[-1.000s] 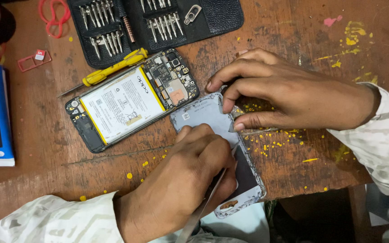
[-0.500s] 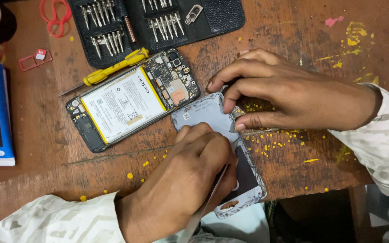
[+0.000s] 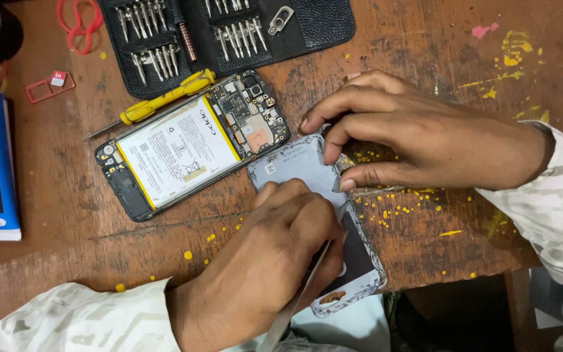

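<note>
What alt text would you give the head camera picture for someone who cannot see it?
Two hands work on a grey phone back cover on a worn wooden table: the left hand holds a thin metal blade against it, the right hand pins it. Beside lies an opened phone with white battery.

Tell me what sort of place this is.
Probably a phone repair bench: an opened phone with its battery exposed, a case of small screwdriver bits, and both hands working on a grey phone back cover on a paint-flecked wooden table.

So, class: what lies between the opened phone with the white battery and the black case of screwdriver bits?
Head view: a yellow-handled screwdriver lies between opened phone and black case.
</note>
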